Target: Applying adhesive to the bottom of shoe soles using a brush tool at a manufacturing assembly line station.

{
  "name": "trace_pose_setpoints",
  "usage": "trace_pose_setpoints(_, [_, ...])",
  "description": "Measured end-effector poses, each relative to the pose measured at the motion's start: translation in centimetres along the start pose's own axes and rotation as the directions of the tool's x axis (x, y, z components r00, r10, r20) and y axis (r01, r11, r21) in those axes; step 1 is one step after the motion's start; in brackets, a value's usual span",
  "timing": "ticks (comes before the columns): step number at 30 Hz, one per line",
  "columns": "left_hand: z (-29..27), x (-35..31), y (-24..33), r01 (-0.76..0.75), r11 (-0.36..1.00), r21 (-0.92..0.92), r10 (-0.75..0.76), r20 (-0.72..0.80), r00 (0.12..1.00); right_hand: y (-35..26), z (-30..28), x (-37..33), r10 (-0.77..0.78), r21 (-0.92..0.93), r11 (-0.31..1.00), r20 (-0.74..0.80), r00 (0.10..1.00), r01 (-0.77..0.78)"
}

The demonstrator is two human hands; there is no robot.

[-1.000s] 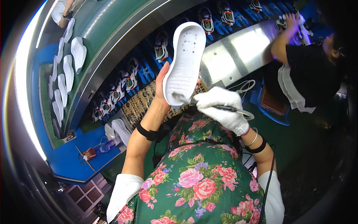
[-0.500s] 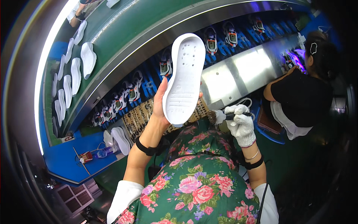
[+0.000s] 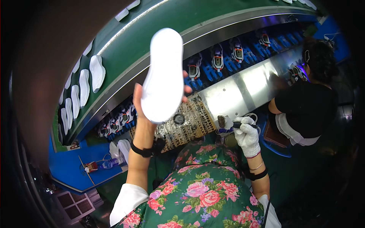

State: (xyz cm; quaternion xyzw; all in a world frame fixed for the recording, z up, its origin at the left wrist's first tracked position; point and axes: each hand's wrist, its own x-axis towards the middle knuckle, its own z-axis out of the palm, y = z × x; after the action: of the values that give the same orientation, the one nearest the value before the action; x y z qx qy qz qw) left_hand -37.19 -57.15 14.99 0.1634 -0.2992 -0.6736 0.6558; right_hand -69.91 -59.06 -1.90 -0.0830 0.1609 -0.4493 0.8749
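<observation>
Hand work at a shoe line, seen from the head: on the blue table (image 3: 68, 161) at lower left, a clear bottle (image 3: 109, 164) lies towards the right edge, its contents too small to make out, with a small red box (image 3: 91, 166) and a thin stick (image 3: 89, 176) just to its left and pale soles (image 3: 124, 147) at the right corner. A small round dark object (image 3: 178, 119), its inside indistinct, sits on the tape-covered surface (image 3: 199, 117). Blue racks (image 3: 229, 64) carry shoe uppers (image 3: 217, 57) in a row behind the steel panel (image 3: 224, 100). The bare left hand (image 3: 140, 108) grips a white sole (image 3: 162, 76), thumb at one side and fingertips at the other, raised in front of the green belt (image 3: 125, 45); glare conceals the sole's detail. The gloved right hand (image 3: 247, 135) is curled about the handle of a brush (image 3: 228, 122), well apart from the sole, bristles pointing left. Further soles (image 3: 97, 73) lie along the belt's left end. A co-worker (image 3: 304, 98) in black occupies the right, above the green floor (image 3: 292, 167).
</observation>
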Motion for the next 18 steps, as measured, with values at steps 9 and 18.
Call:
trace_pose_setpoints(9, [-7.7, 9.4, 8.0, -0.239, 0.788, -0.568, 0.011, -0.374, 0.927, 1.4, 0.6, 1.0, 0.053, -0.172, 0.983, -0.036, 0.998, -0.058])
trace_pose_setpoints(18, [-4.5, 8.9, 8.2, -0.161, 0.839, -0.520, -0.127, -0.474, 0.871, 1.5, 0.4, 1.1, 0.024, -0.263, 0.964, -0.058, 0.998, -0.039])
